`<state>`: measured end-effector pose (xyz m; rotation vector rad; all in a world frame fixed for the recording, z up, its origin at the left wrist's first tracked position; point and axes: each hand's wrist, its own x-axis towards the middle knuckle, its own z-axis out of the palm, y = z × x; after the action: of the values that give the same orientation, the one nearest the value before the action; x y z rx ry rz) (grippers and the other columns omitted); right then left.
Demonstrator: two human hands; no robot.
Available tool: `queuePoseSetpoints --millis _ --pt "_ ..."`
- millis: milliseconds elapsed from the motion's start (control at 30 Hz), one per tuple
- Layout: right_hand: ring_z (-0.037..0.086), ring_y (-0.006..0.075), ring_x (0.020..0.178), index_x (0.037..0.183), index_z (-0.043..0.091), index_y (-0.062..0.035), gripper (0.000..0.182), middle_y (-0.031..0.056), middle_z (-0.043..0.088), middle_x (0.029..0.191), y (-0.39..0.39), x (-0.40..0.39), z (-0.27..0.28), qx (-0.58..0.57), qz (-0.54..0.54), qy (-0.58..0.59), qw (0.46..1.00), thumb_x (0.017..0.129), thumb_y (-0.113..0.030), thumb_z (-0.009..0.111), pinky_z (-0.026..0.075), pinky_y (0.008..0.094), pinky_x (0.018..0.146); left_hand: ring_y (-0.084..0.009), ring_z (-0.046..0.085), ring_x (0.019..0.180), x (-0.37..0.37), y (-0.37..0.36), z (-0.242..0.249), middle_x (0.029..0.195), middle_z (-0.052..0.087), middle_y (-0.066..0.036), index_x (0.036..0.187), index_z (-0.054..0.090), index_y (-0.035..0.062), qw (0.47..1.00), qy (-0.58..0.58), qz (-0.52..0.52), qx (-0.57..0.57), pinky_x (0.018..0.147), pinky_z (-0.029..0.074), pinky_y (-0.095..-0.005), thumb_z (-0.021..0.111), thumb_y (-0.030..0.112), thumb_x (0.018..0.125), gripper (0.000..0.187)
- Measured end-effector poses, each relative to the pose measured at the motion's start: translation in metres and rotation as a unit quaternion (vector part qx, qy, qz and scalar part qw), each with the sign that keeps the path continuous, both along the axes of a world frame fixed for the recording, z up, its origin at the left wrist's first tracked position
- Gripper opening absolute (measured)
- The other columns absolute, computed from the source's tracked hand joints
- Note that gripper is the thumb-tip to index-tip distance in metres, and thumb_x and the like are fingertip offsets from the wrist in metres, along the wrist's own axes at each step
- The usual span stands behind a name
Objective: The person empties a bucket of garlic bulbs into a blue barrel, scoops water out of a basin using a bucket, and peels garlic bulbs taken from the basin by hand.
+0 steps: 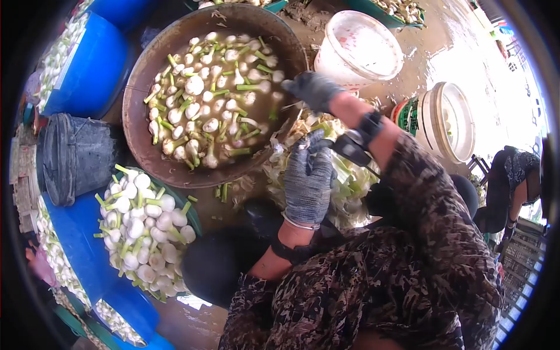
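My left hand [309,181], in a grey knit glove, is over a heap of pale peeled leaves and husks [350,192]. Its fingers are curled in; whatever they hold, if anything, is hidden. My right hand [315,91], in a dark grey glove, reaches over the near right rim of a large round tub [137,93]. Its fingers are drawn together, and I cannot make out what is in them. Garlic bulbs [201,111] with short green stems float in the tub's brown water, the closest lying just left of my right fingertips.
A pile of clean garlic bulbs [146,227] sits lower left beside a black bucket [76,154]. Blue bins [96,64] line the left side. Two white buckets, one plain [359,49] and one labelled [434,119], stand right. Another person's arm [516,201] shows far right.
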<state>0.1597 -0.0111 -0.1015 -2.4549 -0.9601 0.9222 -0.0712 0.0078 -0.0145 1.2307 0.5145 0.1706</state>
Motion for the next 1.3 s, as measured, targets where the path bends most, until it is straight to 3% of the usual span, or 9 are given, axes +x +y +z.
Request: queuePoseSetpoints --millis 67,167,200,267,533,600,767,933,1300 --pt "0.063 0.0183 0.094 0.122 0.053 -0.0029 0.044 0.0075 0.065 0.104 0.063 -0.016 -0.010 -0.020 -0.313 0.250 0.916 0.088 -0.029 0.065 0.049 0.0279 0.089 -0.0035 0.048 0.065 0.002 0.012 0.010 0.084 0.057 0.001 0.120 0.054 0.0039 0.992 0.029 0.116 -0.034 0.056 0.043 -0.0206 0.050 0.009 0.096 0.025" --pt "0.061 0.0218 0.107 0.124 0.056 -0.0039 0.046 0.0098 0.063 0.120 0.104 0.020 -0.218 -0.019 -0.004 0.010 1.000 0.089 -0.034 0.058 0.046 0.0331 0.095 -0.0043 0.049 0.065 -0.008 0.036 0.011 0.083 0.057 0.000 0.114 0.056 0.0028 0.984 0.019 0.167 -0.050 0.058 0.042 -0.0217 0.048 0.012 0.098 0.020" --pt "0.062 0.0219 0.108 0.128 0.053 -0.0057 0.049 0.0095 0.061 0.123 0.094 0.002 -0.188 -0.011 0.247 -0.244 0.938 0.084 -0.021 0.066 0.047 0.0304 0.096 -0.0050 0.049 0.065 -0.012 0.040 0.014 0.081 0.057 0.000 0.113 0.056 0.0024 0.988 0.004 0.148 -0.033 0.058 0.042 -0.0219 0.048 0.013 0.098 0.019" --pt "0.064 0.0233 0.102 0.122 0.056 -0.0040 0.047 0.0115 0.065 0.114 0.100 -0.049 -0.068 -0.117 0.140 -0.083 0.980 0.079 -0.016 0.069 0.049 0.0302 0.091 -0.0056 0.050 0.064 -0.014 0.048 0.014 0.080 0.057 0.000 0.111 0.056 0.0021 0.991 -0.010 0.133 -0.014 0.059 0.042 -0.0222 0.047 0.014 0.099 0.019" --pt "0.068 0.0250 0.085 0.107 0.061 -0.0046 0.033 0.0126 0.069 0.092 0.074 -0.037 -0.107 0.099 0.148 0.054 0.983 0.077 -0.015 0.071 0.053 0.0329 0.071 -0.0098 0.053 0.058 -0.007 0.052 0.015 0.090 0.062 -0.007 0.134 0.039 0.0021 0.974 -0.016 0.190 -0.120 0.051 0.047 -0.0241 0.050 0.017 0.097 0.042" --pt "0.062 0.0151 0.071 0.101 0.062 -0.0036 0.013 0.0055 0.064 0.078 0.054 -0.077 -0.023 0.265 -0.370 0.377 0.806 0.092 -0.013 0.059 0.052 0.0279 0.064 -0.0109 0.053 0.054 -0.004 0.050 0.010 0.090 0.063 -0.010 0.139 0.033 0.0031 0.976 -0.002 0.169 -0.136 0.046 0.047 -0.0257 0.049 0.023 0.098 0.049" --pt "0.064 0.0212 0.084 0.111 0.059 -0.0043 0.028 0.0125 0.067 0.092 -0.050 -0.101 0.011 0.352 -0.033 -0.077 0.932 0.085 0.003 0.058 0.050 0.0328 0.074 -0.0176 0.058 0.050 0.005 0.044 -0.020 0.093 0.066 -0.015 0.129 0.046 0.0020 0.947 0.012 0.042 -0.319 0.046 0.051 -0.0297 0.034 0.049 0.100 0.057" --pt "0.063 0.0350 0.094 0.108 0.061 -0.0080 0.026 0.0171 0.065 0.098 -0.107 -0.111 0.059 0.312 -0.072 -0.054 0.946 0.082 -0.008 0.061 0.050 0.0405 0.080 -0.0197 0.064 0.076 0.014 0.010 -0.012 0.101 0.064 -0.015 0.115 0.055 0.0018 0.916 -0.087 -0.071 -0.386 0.068 0.059 -0.0337 0.049 0.031 0.098 0.034" --pt "0.063 0.0354 0.069 0.082 0.064 -0.0081 0.015 0.0154 0.063 0.074 -0.168 -0.144 0.113 0.297 -0.230 -0.257 0.890 0.083 -0.023 0.063 0.051 0.0445 0.063 -0.0139 0.058 0.095 0.027 -0.056 0.007 0.108 0.061 -0.009 0.119 0.055 -0.0022 0.997 -0.031 -0.014 0.064 0.085 0.050 -0.0275 0.060 0.011 0.092 0.030"
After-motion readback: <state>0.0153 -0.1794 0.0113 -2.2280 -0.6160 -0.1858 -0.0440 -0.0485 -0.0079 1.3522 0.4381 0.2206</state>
